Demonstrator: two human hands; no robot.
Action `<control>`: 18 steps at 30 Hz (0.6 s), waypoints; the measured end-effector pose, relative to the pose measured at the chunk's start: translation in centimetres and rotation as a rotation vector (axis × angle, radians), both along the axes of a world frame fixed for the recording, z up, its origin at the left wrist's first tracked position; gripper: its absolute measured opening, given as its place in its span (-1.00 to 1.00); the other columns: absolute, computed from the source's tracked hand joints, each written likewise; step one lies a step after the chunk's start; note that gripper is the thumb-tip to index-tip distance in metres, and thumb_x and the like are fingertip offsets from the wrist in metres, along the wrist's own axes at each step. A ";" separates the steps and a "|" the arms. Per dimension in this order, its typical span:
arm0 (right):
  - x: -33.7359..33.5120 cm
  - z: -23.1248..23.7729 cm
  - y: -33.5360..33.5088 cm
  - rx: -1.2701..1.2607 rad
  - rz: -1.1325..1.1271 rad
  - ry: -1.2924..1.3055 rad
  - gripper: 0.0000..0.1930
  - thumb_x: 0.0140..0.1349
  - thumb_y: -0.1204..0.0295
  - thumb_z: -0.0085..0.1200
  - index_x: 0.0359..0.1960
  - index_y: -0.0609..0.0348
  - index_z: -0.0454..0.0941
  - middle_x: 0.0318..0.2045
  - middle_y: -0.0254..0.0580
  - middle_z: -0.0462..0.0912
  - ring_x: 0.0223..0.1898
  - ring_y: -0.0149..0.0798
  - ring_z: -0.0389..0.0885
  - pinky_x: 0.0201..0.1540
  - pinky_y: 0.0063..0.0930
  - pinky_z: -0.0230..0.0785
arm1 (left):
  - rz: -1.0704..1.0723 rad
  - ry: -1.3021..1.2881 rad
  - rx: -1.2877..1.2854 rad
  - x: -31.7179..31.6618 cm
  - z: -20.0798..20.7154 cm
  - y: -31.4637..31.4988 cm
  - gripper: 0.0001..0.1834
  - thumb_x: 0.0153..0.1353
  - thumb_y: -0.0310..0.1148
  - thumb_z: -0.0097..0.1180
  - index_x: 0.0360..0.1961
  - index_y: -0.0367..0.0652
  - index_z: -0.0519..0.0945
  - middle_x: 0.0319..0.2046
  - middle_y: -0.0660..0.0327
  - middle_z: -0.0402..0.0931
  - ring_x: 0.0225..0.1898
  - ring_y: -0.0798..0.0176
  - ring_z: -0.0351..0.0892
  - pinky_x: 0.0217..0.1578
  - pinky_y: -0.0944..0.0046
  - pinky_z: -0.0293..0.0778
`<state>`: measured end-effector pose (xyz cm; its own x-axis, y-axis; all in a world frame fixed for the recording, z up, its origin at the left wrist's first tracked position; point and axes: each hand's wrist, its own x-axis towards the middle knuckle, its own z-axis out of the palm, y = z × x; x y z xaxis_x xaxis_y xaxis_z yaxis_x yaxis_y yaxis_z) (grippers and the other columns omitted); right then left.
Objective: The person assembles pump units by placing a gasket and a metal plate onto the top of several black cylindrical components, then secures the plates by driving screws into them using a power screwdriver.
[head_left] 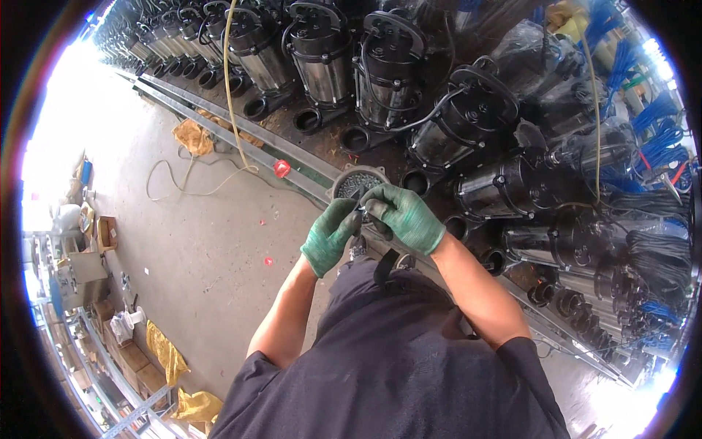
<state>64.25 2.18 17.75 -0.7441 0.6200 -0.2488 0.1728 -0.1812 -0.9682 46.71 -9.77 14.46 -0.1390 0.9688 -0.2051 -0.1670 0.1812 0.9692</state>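
Note:
Both my hands wear green gloves with dark, soiled fingers and meet in front of my body. My left hand (330, 235) is closed, its thumb and fingers pinched together. Closed too is my right hand (406, 214), its fingertips brought against those of the left. Whatever small thing lies between them is too small and too covered to name. Just beyond the fingers, a round bowl (338, 181) holds many small grey metal pieces (357, 182). The bowl rests at the edge of a long metal-edged bench, beside black-and-steel pumps.
Rows of upright pumps (390, 73) line the bench, with others (497, 192) lying to the right. A pale hose (228, 80) hangs down and trails onto the floor. A red round object (282, 168) sits on the rail (307, 183). Shelving and boxes (107, 233) stand at left.

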 end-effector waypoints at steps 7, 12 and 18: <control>0.0 3.8 -1.7 -0.018 -0.069 0.060 -0.89 0.45 0.54 0.10 -0.07 0.26 0.61 -0.32 -0.35 0.66 -0.34 -0.52 0.57 -0.27 -0.58 0.49 | -0.045 -0.199 0.025 0.1 0.2 0.0 -0.59 0.50 -0.30 0.12 0.24 -0.30 0.46 -0.17 0.25 0.55 -0.12 0.40 0.51 -0.06 0.33 0.48; 3.1 5.3 -1.6 -0.124 -0.145 0.187 -0.89 0.43 0.52 0.16 -0.09 0.29 0.60 -0.46 -0.26 0.63 -0.48 -0.42 0.59 -0.41 -0.52 0.50 | -0.087 -0.432 0.236 0.6 -0.4 -0.5 -0.56 0.47 -0.01 0.09 0.09 -0.17 0.46 -0.27 0.25 0.48 -0.23 0.29 0.54 -0.16 0.16 0.54; 8.1 7.4 -1.4 -0.054 -0.332 0.129 -0.78 0.33 0.40 0.31 -0.14 0.27 0.60 -0.42 -0.29 0.61 -0.46 -0.41 0.60 -0.44 -0.55 0.45 | -0.323 -0.803 0.464 1.5 1.7 0.3 -0.44 0.24 0.29 0.24 -0.19 0.01 0.44 -0.37 0.21 0.36 -0.40 0.13 0.43 -0.43 0.06 0.48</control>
